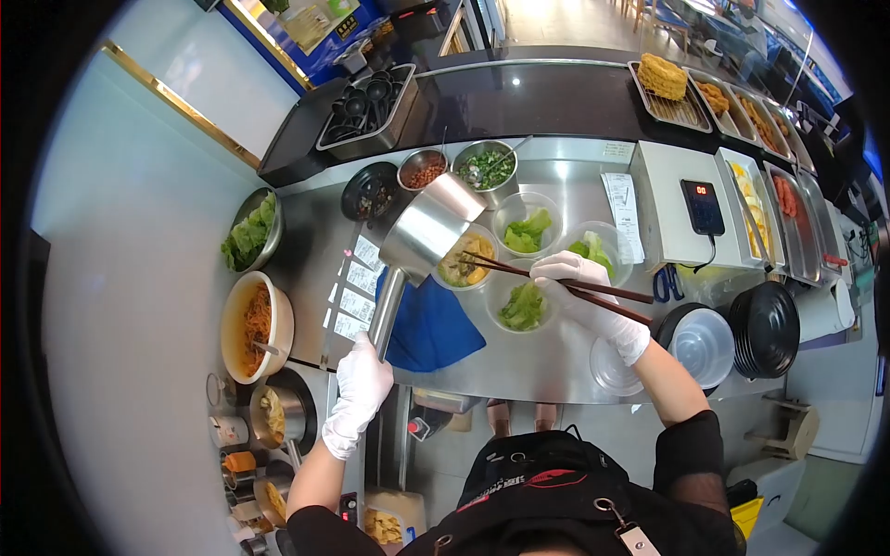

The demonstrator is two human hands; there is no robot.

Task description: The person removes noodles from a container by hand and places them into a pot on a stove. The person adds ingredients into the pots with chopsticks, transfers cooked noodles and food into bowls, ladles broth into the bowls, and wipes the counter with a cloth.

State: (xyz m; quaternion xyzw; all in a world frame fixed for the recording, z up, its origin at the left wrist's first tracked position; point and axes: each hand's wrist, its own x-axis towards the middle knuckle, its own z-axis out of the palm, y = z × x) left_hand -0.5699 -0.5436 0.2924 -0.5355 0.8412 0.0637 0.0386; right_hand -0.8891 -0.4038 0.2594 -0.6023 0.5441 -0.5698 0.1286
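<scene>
My gloved left hand (pixel 362 378) is closed around the long handle of a steel saucepan (pixel 428 229), which is tilted over a clear plastic bowl (pixel 452 284) of yellowish food. In my gloved right hand (pixel 577 289) is a pair of brown chopsticks (pixel 519 270), their tips in that same bowl. Three more clear bowls with lettuce stand close by: one behind (pixel 528 211), one to the right (pixel 619 243), one in front (pixel 519 324) beneath my right hand. The saucepan's inside is hidden from me.
Behind the bowls are steel pots of chopped greens (pixel 491 170) and red bits (pixel 425 170). A blue cloth (pixel 428 329) lies by the counter's front edge. Blue scissors (pixel 667 284), stacked clear bowls (pixel 702 345) and black plates (pixel 768 329) sit right; a shredded-carrot bowl (pixel 283 320) is left.
</scene>
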